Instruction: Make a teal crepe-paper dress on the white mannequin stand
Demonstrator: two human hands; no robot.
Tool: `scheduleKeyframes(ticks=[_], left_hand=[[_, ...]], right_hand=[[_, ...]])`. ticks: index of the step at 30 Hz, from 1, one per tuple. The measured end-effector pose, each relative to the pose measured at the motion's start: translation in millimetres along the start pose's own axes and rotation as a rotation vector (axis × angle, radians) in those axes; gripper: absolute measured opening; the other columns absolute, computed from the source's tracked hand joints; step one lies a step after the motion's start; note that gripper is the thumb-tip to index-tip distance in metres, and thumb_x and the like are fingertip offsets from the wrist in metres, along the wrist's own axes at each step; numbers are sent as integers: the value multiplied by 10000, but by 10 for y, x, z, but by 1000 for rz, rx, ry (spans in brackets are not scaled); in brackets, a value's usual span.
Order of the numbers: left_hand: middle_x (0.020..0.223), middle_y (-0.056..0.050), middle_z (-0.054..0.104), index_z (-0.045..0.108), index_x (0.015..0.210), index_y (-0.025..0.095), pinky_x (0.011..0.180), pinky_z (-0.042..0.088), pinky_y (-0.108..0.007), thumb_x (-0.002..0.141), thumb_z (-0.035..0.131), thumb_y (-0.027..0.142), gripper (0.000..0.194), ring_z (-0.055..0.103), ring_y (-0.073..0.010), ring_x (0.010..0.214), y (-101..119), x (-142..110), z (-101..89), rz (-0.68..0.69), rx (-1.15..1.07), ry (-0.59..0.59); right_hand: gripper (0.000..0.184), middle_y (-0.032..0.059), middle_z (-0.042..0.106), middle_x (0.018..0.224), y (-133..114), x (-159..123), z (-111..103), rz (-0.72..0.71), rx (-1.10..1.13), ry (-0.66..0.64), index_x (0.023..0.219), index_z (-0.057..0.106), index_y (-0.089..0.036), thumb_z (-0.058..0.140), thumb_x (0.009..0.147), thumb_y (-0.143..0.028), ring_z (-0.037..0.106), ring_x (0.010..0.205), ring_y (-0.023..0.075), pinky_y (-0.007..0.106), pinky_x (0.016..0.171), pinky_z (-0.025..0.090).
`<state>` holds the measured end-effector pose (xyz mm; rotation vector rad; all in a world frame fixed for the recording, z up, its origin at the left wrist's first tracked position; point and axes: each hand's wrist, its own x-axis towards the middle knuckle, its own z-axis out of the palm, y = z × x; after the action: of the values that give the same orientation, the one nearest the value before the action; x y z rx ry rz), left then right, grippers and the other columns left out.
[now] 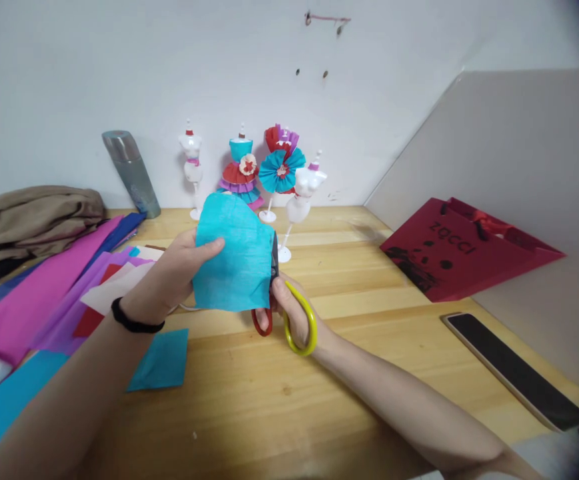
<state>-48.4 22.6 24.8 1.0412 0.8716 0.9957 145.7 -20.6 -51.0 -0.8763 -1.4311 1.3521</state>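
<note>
My left hand (182,263) pinches the left side of a turquoise crepe paper piece (234,257), with the thumb on its front face. The paper's top edge is rounded; its lower edge is straight. My right hand (289,307) grips scissors (305,330) with one yellow and one red handle loop. Their dark blades stand at the right edge of the paper, partly hidden behind it. Below my left wrist a smaller turquoise paper square (162,360) lies on the wooden table (289,413).
Several small mannequins stand along the wall, a bare one (305,190) nearest. A bottle (132,173), brown cloth (34,220) and coloured paper sheets (54,287) are at the left. A red gift bag (464,253) and a phone (514,370) lie at the right.
</note>
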Motion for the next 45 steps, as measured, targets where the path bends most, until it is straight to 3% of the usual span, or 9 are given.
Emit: scheduleKeyframes(ticks=[5,14,20,25,36,45], left_hand=[[980,-118,812,752,1159,182,766,649,-422,779,810,340,416,778,-318,901,23,-13,-69,-23,25,-21],[959,-119,813,760,1130,173,752,649,-405,734,862,375,455,774,-313,888,43,-39,-39,-49,70,-107],[995,-125,813,774,1053,161,693,648,-368,689,894,384,444,775,-288,797,39,-48,-2,-63,88,-97],[986,-119,814,779,1071,176,695,645,-359,738,862,386,402,778,-288,814,24,-51,-10,-56,109,-102],[760,-68,800,794,987,180,623,627,-323,725,865,342,316,775,-282,771,81,-70,33,-50,149,-124],[920,-94,816,773,1075,150,721,637,-394,731,846,322,391,774,-348,886,90,-110,59,-88,126,-94]], right_hand=[[615,23,648,646,-35,8,-12,36,48,-39,804,554,-196,474,888,-800,612,596,158,311,636,498],[637,20,644,633,12,44,-26,26,69,51,816,576,-193,528,835,-828,626,576,168,303,594,492],[645,26,635,635,-18,56,-32,45,72,72,800,574,-200,524,820,-843,628,579,178,316,586,526],[638,21,632,603,-5,56,-19,38,80,106,772,575,-209,526,819,-843,631,565,182,319,594,533],[636,4,621,516,82,43,12,43,88,111,759,564,-208,452,880,-823,612,467,160,288,521,498],[679,-23,524,374,30,15,115,121,111,186,619,484,-224,479,811,-876,499,310,122,235,354,408]])
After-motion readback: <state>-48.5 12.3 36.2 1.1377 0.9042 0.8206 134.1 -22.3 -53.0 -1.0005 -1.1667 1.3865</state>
